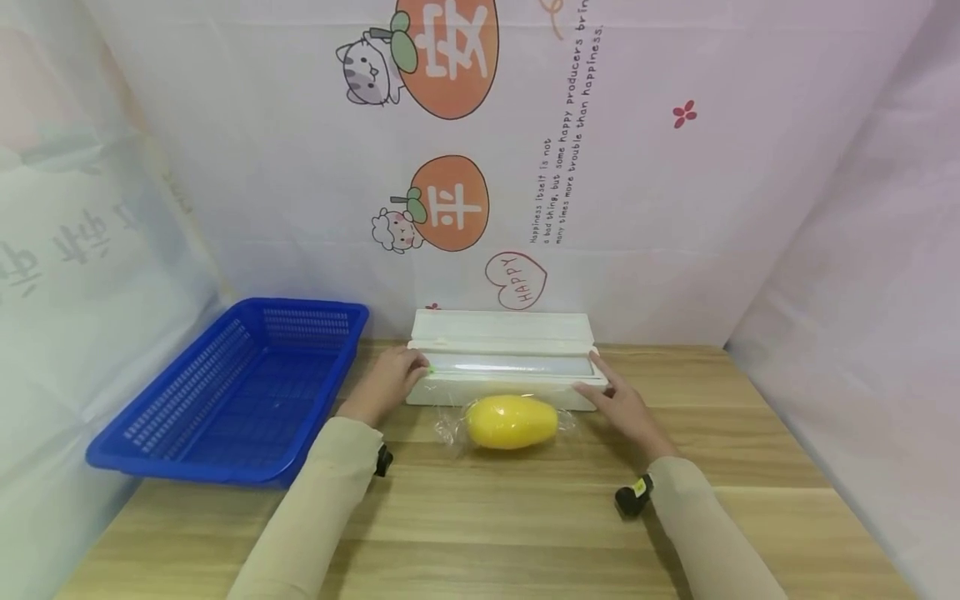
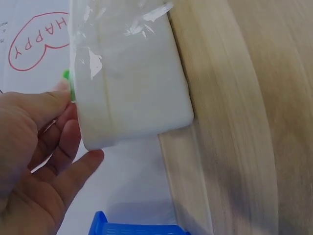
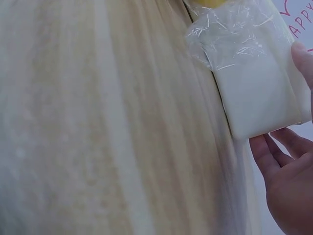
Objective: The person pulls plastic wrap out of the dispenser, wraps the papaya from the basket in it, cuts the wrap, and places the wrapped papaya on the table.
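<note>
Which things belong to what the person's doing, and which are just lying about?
Seemingly part of it:
long white box, lid open
left hand and right hand, at its ends
small green piece
yellow oblong object in clear plastic film

Probably lying about:
blue plastic basket, untouched

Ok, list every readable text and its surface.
"安": upper orange fruit print
"平": lower orange fruit print
"HAPPY": red heart print
"Happiness itself is not a bad thing, but some happy producers brin… many times more trouble than happiness.": backdrop
Unreadable: faint characters on left cloth; yellow label on right wrist camera.
</note>
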The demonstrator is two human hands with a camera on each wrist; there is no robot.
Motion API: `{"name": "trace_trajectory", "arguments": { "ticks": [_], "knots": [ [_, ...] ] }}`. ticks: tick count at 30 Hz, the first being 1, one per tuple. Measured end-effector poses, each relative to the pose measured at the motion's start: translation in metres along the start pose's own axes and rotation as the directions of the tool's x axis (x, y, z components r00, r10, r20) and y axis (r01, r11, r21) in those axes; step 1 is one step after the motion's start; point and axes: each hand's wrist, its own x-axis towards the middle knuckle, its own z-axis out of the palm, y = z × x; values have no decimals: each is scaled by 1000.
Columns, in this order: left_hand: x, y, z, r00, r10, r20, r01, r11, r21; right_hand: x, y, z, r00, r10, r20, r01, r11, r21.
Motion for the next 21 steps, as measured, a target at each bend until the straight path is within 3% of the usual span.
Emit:
{"name": "trace_trajectory", "arguments": {
  "ticks": [7,14,21],
  "knots": [
    [1,-2,2,999,-37,14,38,998,-48,-1,-9,1,999,48,25,-49,999,16],
    [2,0,5,998,-59,-2,59,998,-36,4,-21,20,997,-24,-77,22,1000,-19],
    [2,-5,7,999,-40,-4,40,999,-25,6,-24,27,992,-26,-125,22,999,-31]
  ]
}}
